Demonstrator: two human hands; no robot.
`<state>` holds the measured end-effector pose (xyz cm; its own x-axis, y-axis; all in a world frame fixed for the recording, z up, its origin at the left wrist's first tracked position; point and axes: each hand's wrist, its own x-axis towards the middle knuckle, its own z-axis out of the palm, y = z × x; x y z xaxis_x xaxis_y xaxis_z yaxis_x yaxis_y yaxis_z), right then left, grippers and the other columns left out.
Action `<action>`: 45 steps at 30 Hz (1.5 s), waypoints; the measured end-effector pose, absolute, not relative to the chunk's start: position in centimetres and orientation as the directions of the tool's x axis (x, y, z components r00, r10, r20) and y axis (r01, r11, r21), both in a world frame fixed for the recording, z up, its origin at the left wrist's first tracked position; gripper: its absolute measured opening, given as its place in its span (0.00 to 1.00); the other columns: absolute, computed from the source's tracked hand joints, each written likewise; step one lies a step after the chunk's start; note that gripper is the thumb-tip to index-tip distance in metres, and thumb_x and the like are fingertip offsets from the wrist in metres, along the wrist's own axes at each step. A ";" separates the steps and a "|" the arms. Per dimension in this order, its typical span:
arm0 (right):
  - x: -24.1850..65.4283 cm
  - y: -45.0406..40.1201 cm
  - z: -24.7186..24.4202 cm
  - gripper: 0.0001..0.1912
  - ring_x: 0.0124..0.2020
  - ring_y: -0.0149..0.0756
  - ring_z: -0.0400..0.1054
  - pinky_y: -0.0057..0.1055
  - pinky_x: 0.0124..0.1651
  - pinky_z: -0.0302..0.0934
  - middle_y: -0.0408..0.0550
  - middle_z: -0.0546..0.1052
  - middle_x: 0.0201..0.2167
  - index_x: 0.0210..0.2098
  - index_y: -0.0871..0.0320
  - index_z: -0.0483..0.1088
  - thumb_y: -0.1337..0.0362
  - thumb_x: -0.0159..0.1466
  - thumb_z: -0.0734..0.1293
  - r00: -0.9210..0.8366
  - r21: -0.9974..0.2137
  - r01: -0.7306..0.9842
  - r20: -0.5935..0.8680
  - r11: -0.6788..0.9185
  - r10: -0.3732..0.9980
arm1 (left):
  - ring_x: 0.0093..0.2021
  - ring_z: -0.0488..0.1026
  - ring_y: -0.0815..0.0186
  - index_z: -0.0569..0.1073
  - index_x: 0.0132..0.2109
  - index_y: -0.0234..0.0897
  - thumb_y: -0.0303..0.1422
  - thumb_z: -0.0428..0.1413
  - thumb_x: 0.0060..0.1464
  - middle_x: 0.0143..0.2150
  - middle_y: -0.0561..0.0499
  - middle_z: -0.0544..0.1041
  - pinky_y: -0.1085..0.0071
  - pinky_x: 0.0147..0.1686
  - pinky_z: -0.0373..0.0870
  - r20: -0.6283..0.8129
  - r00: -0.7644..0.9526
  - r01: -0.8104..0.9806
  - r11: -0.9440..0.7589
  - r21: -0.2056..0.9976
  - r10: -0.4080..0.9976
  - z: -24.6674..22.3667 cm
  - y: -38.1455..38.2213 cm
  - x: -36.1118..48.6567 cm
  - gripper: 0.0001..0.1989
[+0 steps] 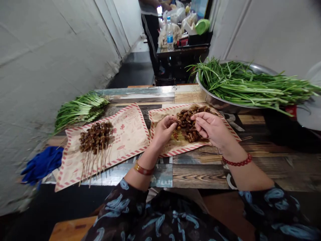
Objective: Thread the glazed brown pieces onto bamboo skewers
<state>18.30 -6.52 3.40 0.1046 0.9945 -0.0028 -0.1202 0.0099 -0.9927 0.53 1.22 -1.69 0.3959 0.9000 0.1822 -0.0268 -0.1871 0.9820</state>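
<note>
Dark brown glossy pieces [193,132] lie heaped on the right paper sheet [163,115], which has a striped red border. My left hand [165,129] is at the left edge of the heap, thumb and fingers closed together; what they hold is too small to make out. Over the heap's right part, my right hand [207,125] pinches with thumb and forefinger, and its grip is also unclear. On the left paper sheet [132,134] several loaded skewers [96,137] lie side by side, their bare stick ends toward me.
Green stalks fill a metal basin [215,98] at the back right. A bundle of greens [80,110] and blue gloves [43,164] lie at the left. A person [150,30] stands beyond, beside a bottle [170,35] on another table.
</note>
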 end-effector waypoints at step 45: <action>17.0 -6.5 0.1 0.09 0.34 0.38 0.73 0.33 0.39 0.67 0.49 0.80 0.34 0.35 0.57 0.76 0.59 0.63 0.65 0.065 -0.784 0.570 0.341 0.246 0.938 | 0.37 0.70 0.68 0.78 0.43 0.38 0.29 0.66 0.46 0.40 0.48 0.74 0.72 0.39 0.68 0.292 0.383 -0.077 -0.285 0.955 0.876 -0.6 -1.0 1.0 0.14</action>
